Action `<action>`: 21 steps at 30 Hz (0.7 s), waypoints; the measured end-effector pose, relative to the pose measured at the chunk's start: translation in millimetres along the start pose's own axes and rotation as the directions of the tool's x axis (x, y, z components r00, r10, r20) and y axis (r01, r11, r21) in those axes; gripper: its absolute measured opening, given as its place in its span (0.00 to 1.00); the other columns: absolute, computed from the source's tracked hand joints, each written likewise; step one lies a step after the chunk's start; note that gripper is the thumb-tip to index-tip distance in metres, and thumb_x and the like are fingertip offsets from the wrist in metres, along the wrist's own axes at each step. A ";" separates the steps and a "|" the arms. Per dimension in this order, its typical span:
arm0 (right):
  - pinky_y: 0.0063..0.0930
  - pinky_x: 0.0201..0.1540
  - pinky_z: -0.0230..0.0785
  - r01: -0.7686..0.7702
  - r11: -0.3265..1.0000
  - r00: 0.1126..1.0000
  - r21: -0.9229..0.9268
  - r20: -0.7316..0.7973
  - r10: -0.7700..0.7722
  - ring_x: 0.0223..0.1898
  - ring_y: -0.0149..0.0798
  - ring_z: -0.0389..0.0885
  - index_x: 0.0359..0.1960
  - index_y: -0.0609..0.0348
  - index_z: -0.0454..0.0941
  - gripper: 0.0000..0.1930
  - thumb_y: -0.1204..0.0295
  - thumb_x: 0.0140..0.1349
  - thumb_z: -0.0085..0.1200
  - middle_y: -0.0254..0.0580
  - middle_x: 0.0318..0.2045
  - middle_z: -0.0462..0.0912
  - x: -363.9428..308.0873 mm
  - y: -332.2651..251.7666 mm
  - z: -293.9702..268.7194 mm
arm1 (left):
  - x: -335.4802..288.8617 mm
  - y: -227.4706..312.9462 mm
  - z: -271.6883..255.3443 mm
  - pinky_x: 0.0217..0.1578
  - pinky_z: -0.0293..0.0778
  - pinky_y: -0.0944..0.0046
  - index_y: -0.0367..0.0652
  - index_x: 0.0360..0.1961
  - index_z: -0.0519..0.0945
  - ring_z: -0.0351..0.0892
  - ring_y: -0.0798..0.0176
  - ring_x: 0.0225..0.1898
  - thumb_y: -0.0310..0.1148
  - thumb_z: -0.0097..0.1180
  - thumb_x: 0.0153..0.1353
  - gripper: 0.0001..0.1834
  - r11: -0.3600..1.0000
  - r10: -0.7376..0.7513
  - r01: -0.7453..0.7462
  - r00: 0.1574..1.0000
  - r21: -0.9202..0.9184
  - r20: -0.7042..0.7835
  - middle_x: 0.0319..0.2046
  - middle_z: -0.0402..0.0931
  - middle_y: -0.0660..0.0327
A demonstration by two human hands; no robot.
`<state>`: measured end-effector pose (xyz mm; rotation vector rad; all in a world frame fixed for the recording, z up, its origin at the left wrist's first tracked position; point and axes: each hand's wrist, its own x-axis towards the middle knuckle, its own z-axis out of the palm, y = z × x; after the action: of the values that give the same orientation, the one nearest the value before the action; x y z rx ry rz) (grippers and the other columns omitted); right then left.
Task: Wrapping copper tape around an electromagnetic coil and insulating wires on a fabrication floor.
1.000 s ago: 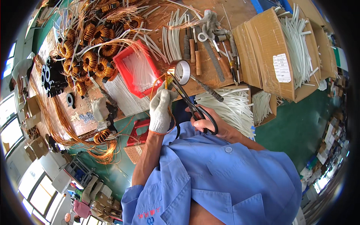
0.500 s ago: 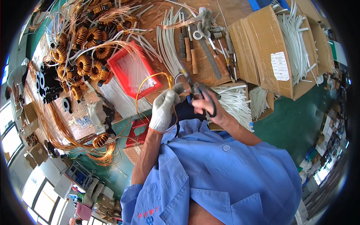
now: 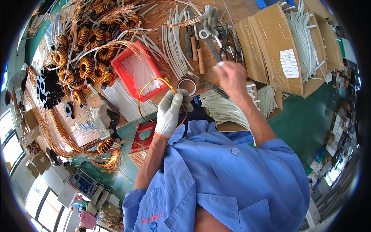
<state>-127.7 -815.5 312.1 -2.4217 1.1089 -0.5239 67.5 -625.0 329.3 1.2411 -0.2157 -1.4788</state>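
My left hand [image 3: 170,110], in a white glove, is closed around a copper wire [image 3: 140,101] that bends in a loop. The wire's yellow-wrapped end [image 3: 168,82] sticks up above the fingers. My bare right hand [image 3: 232,77] is raised over the bench's right part, beside the hand tools. Its fingers are bent and smeared by motion, so whether they hold anything is unclear. Just beyond it lie black-handled scissors [image 3: 225,51]. A roll of tape [image 3: 187,86] sits right of my left hand, next to a tool with a grey wrapped handle [image 3: 216,89].
A red tray [image 3: 154,92] holds thin clear tubes. Several copper-wound ring coils [image 3: 96,38] crowd the bench's left side. Wooden-handled tools [image 3: 201,63] lie behind the tape. Cardboard boxes [image 3: 266,46] with white sleeving stand at right, and a bundle of white sleeving [image 3: 224,108] sits nearer.
My right hand has moved up and right, away from my left hand. The scissors it held now lie among the tools. My left hand keeps the wire in nearly the same place.
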 end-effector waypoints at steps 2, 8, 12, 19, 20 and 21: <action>0.44 0.41 0.79 -0.213 0.859 0.968 0.466 0.220 0.120 0.32 0.53 0.88 0.42 0.69 0.86 0.19 0.59 0.71 0.64 0.52 0.33 0.90 -1.4 -58.6 5.8 | -8.1 3.3 1.2 0.43 0.84 0.62 0.34 0.54 0.79 0.85 0.64 0.36 0.41 0.51 0.82 0.18 0.998 -0.009 0.009 1.000 0.067 0.007 0.40 0.84 0.57; 0.30 0.40 0.84 -0.189 0.840 0.929 0.508 0.371 -0.016 0.38 0.38 0.94 0.58 0.66 0.83 0.15 0.71 0.75 0.59 0.54 0.41 0.92 -6.1 -139.0 40.2 | -26.6 -28.6 -19.9 0.40 0.81 0.62 0.32 0.51 0.83 0.86 0.64 0.38 0.32 0.60 0.76 0.13 0.901 0.150 -0.162 0.987 0.403 0.063 0.39 0.86 0.60; 0.25 0.32 0.75 -0.396 0.730 0.907 0.557 0.359 0.219 0.27 0.26 0.81 0.51 0.63 0.86 0.09 0.75 0.76 0.56 0.39 0.32 0.88 -34.4 -155.8 45.1 | -65.6 7.0 -44.4 0.45 0.82 0.56 0.40 0.52 0.85 0.88 0.46 0.43 0.34 0.63 0.71 0.13 0.609 0.273 -0.333 0.940 0.720 0.204 0.44 0.84 0.51; 0.16 0.28 0.55 -0.563 0.798 0.826 0.217 0.139 0.546 0.27 0.16 0.64 0.47 0.64 0.84 0.10 0.70 0.80 0.55 0.21 0.25 0.71 -141.5 -144.6 -24.5 | -173.8 11.3 -191.1 0.43 0.84 0.54 0.41 0.46 0.86 0.88 0.47 0.43 0.25 0.67 0.63 0.10 0.628 0.447 -0.401 0.887 0.667 0.113 0.45 0.85 0.52; 0.16 0.26 0.52 -0.665 0.727 0.746 0.168 0.136 0.652 0.25 0.15 0.62 0.45 0.64 0.84 0.10 0.68 0.80 0.56 0.20 0.23 0.68 -172.6 -139.0 -34.7 | -193.0 15.5 -219.6 0.43 0.83 0.53 0.42 0.46 0.87 0.88 0.48 0.43 0.23 0.69 0.60 0.12 0.487 0.534 -0.421 0.837 0.765 0.121 0.44 0.86 0.53; 0.17 0.25 0.51 -0.720 0.671 0.693 0.179 0.117 0.712 0.23 0.15 0.60 0.43 0.62 0.83 0.11 0.67 0.80 0.55 0.19 0.22 0.66 -203.8 -133.7 -45.2 | -216.3 32.2 -243.9 0.44 0.82 0.56 0.35 0.44 0.86 0.88 0.50 0.42 0.16 0.61 0.59 0.12 0.393 0.594 -0.396 0.799 0.830 0.099 0.43 0.87 0.46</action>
<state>-192.2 -588.1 387.0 -1.5962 1.7530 -0.2973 232.4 -344.8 369.1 1.8479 -1.1625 -0.6336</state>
